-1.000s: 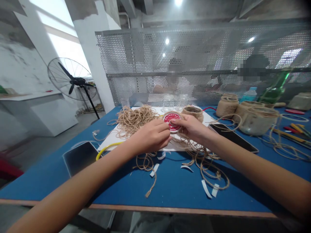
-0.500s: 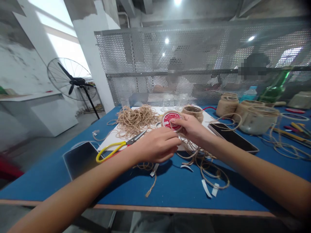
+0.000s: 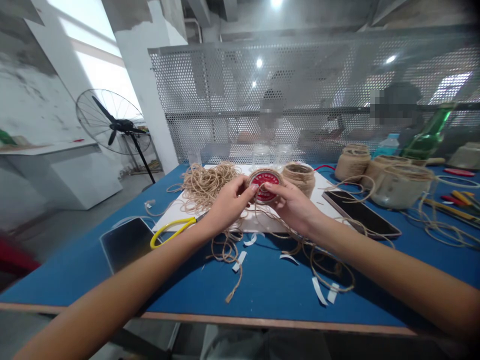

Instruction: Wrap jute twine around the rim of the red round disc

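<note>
Both my hands hold a small round lid with a red face (image 3: 264, 178) above the white board (image 3: 322, 192). My left hand (image 3: 227, 206) pinches its left rim with thumb and fingers. My right hand (image 3: 290, 202) grips its right rim from below. Jute twine (image 3: 322, 260) trails from the lid down over the blue table (image 3: 270, 287) in loose loops. A tangled heap of twine (image 3: 208, 182) lies just left of my hands. A twine-wrapped jar (image 3: 299, 176) stands right behind the lid.
Yellow-handled scissors (image 3: 170, 231) and a phone (image 3: 125, 243) lie at the left, another phone (image 3: 362, 214) at the right. White paper strips (image 3: 318, 291) dot the table. Wrapped jars (image 3: 399, 185), a green bottle (image 3: 427, 135) and tools stand far right. People sit behind the perforated screen (image 3: 318, 95).
My left hand dropped away from the lid toward the table half a second ago, then came back up and took hold of the lid's left rim. My right hand kept holding it.
</note>
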The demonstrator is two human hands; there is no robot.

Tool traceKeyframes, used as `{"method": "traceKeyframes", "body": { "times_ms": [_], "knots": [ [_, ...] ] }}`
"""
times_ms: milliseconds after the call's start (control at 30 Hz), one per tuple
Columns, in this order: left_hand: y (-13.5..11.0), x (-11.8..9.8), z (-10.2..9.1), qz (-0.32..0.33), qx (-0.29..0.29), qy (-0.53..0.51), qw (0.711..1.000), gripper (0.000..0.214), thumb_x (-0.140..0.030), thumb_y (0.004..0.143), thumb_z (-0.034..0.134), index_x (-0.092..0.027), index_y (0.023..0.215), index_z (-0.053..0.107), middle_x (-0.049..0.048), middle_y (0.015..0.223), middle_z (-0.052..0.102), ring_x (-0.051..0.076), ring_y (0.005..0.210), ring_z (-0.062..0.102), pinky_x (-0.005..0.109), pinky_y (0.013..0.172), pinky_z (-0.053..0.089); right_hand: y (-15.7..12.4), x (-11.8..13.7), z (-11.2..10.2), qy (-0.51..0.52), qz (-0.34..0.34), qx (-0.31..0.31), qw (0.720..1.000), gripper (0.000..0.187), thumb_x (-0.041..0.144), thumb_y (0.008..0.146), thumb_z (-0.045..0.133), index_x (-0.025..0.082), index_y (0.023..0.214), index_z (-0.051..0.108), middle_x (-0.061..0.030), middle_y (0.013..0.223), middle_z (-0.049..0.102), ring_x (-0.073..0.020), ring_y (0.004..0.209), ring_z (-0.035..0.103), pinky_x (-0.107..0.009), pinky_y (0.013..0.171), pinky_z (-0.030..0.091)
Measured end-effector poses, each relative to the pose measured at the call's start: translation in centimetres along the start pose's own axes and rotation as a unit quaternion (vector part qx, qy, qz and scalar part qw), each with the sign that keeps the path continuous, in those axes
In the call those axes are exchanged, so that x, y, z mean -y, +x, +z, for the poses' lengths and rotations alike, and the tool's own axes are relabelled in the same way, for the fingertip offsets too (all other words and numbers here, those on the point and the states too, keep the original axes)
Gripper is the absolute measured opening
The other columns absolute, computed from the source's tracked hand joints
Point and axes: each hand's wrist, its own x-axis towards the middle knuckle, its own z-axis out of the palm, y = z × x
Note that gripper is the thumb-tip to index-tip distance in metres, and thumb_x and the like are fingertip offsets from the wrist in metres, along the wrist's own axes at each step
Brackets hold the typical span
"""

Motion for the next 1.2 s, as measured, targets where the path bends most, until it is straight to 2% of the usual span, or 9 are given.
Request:
{"method": "traceKeyframes", "body": {
  "times_ms": [133, 200, 300, 400, 533, 600, 700, 833, 1200],
  "knots": [
    [0.1, 0.1, -0.6, 0.003, -0.025, 0.011, 1.0, 0.022, -0.032, 0.086, 0.041, -0.015, 0.096, 0.052, 0.0032, 0.077, 0.057, 0.01, 0.066, 0.054, 0.026, 0.061, 0.047, 0.5, -0.1, -0.6, -0.06, 0.031, 0.037, 0.997, 0.025, 0.031, 0.07, 0.064, 0.018, 0.092, 0.061, -0.0059, 0.095, 0.063, -0.0178, 0.087, 0.057, -0.035, 0.084, 0.044],
    [0.3, 0.4, -1.0, 0.012, -0.023, 0.021, 0.999, 0.024, -0.031, 0.086, 0.042, -0.016, 0.103, 0.051, 0.0048, 0.085, 0.059, 0.011, 0.071, 0.055, 0.027, 0.064, 0.047, 1.0, 0.1, -1.2, -0.109, 0.01, 0.055, 0.992, 0.027, 0.03, 0.069, 0.065, 0.019, 0.093, 0.059, -0.0056, 0.096, 0.062, -0.0172, 0.087, 0.057, -0.034, 0.082, 0.044],
    [0.6, 0.8, -1.2, 0.026, 0.024, 0.042, 0.999, 0.025, -0.029, 0.085, 0.043, -0.017, 0.106, 0.051, 0.006, 0.093, 0.06, 0.012, 0.074, 0.055, 0.027, 0.065, 0.047, 1.6, 0.6, -1.9, -0.185, -0.052, 0.065, 0.979, 0.03, 0.026, 0.066, 0.068, 0.02, 0.093, 0.056, -0.0029, 0.094, 0.06, -0.0149, 0.086, 0.056, -0.031, 0.08, 0.044],
    [0.6, 0.8, -1.1, 0.044, 0.053, 0.061, 0.996, 0.027, -0.029, 0.085, 0.043, -0.018, 0.109, 0.05, 0.0058, 0.094, 0.06, 0.012, 0.073, 0.056, 0.026, 0.064, 0.046, 1.8, 0.8, -2.2, -0.233, -0.042, 0.096, 0.967, 0.032, 0.024, 0.067, 0.067, 0.021, 0.095, 0.052, -0.0022, 0.09, 0.061, -0.0148, 0.081, 0.058, -0.031, 0.074, 0.046],
    [0.3, 0.5, -1.0, 0.049, 0.035, 0.085, 0.995, 0.029, -0.03, 0.086, 0.043, -0.018, 0.113, 0.046, 0.0013, 0.074, 0.058, 0.01, 0.063, 0.053, 0.024, 0.058, 0.043, 1.7, 0.6, -2.4, -0.248, -0.023, 0.112, 0.962, 0.026, 0.023, 0.07, 0.064, 0.021, 0.092, 0.051, -0.0021, 0.084, 0.061, -0.0147, 0.076, 0.059, -0.03, 0.067, 0.048],
    [0.2, 0.1, -1.0, 0.059, -0.01, 0.104, 0.993, 0.025, -0.03, 0.086, 0.042, -0.018, 0.108, 0.046, 0.0015, 0.076, 0.056, 0.011, 0.066, 0.053, 0.024, 0.059, 0.042, 1.7, 0.5, -2.4, -0.25, -0.023, 0.098, 0.963, 0.024, 0.024, 0.07, 0.064, 0.021, 0.09, 0.05, -0.0014, 0.081, 0.061, -0.0143, 0.073, 0.059, -0.029, 0.064, 0.048],
    [-0.1, -0.4, -1.0, 0.081, -0.085, 0.215, 0.969, 0.02, -0.035, 0.083, 0.047, -0.016, 0.089, 0.05, 0.0039, 0.085, 0.054, 0.013, 0.077, 0.051, 0.025, 0.064, 0.041, 1.7, 0.5, -2.3, -0.25, -0.021, 0.074, 0.965, 0.025, 0.025, 0.069, 0.064, 0.021, 0.088, 0.048, -0.0006, 0.08, 0.06, -0.0142, 0.07, 0.059, -0.029, 0.061, 0.049],
    [-0.6, -1.0, -0.6, 0.102, -0.065, 0.368, 0.922, 0.028, -0.042, 0.081, 0.047, -0.016, 0.072, 0.051, 0.0036, 0.078, 0.053, 0.016, 0.078, 0.049, 0.026, 0.063, 0.038, 1.7, 0.7, -2.3, -0.246, -0.023, 0.07, 0.967, 0.025, 0.025, 0.069, 0.064, 0.021, 0.087, 0.046, -0.0006, 0.08, 0.059, -0.0142, 0.071, 0.059, -0.03, 0.062, 0.05],
    [-1.2, -0.7, -0.3, 0.214, -0.056, 0.427, 0.877, 0.02, -0.022, 0.086, 0.04, -0.017, 0.099, 0.054, 0.0049, 0.085, 0.06, 0.015, 0.08, 0.051, 0.024, 0.065, 0.038, 1.4, 0.9, -2.0, -0.166, -0.018, 0.062, 0.984, 0.025, 0.023, 0.067, 0.067, 0.02, 0.081, 0.046, 0.0011, 0.077, 0.059, -0.0121, 0.069, 0.057, -0.027, 0.063, 0.046]
  ]
}}
